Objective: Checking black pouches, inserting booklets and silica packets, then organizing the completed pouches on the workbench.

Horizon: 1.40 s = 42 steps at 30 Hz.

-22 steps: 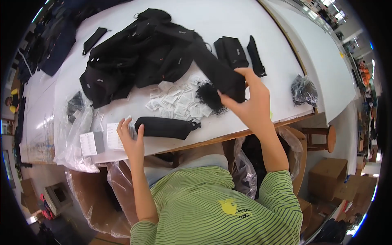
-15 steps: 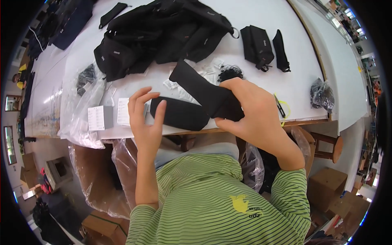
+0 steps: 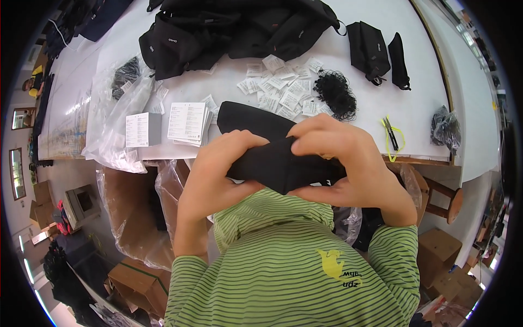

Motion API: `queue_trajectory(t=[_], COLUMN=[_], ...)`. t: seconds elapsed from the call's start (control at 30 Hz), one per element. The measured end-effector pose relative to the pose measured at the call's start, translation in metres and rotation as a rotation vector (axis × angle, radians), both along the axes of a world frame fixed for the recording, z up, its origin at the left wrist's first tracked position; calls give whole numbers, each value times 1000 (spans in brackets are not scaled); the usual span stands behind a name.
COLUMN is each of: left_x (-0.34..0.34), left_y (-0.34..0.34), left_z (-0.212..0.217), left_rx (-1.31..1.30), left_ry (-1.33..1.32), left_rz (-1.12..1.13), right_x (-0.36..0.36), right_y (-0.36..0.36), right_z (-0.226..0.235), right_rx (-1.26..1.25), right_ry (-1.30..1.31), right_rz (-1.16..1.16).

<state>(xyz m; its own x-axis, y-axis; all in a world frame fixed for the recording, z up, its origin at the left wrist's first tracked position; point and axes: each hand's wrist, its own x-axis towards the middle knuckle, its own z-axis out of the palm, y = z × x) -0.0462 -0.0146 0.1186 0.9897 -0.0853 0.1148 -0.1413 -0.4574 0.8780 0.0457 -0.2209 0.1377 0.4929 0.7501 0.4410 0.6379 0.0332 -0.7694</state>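
A black fabric pouch is held between my two hands, above the table's near edge. My left hand is closed on its left end, thumb below and fingers above. On the other end, my right hand grips with bent fingers on top and the thumb underneath. Just behind it lies a second dark pouch, partly covered by the held one and my fingers. Beyond that, many small white printed tags are scattered beside a tangle of black cords.
Stacks of white cards and a clear plastic bag lie to the left. Snips with a yellow cord rest at right. Black bags pile up at the back, near a boxy black pouch and a slim one.
My left hand has gone from open and empty to gripping the pouch with my right. The held pouch has come nearer my body and turned crosswise. The view has shifted slightly.
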Motion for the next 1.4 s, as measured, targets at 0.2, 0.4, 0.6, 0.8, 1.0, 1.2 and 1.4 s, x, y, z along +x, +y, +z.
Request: queue_trajectory(t=[0.2,0.4,0.6,0.8,1.0,1.2,1.4], left_x=[-6,-8,-10,-15,-20,-22,-22], left_y=[-2,-2,-3,-2,0,2,3], left_z=[1,5,8,7,3,2,1], left_rx=[-35,-45,-59,-99,-139,-155,-157], left_ry=[17,14,-26,-21,-34,-65,-77], left_rz=[-29,-17,-35,-18,-8,-5,5], right_x=[1,0,-2,-5,-8,-8,-7], right_y=[-8,-7,-6,-4,1,4,6], right_z=[-8,-6,-6,-1,1,1,4], right_rx=[-72,-47,-23,-27,-25,-6,-22], right_ry=[-172,-176,-211,-231,-249,-262,-279], right_rz=[67,37,29,11,3,16,13])
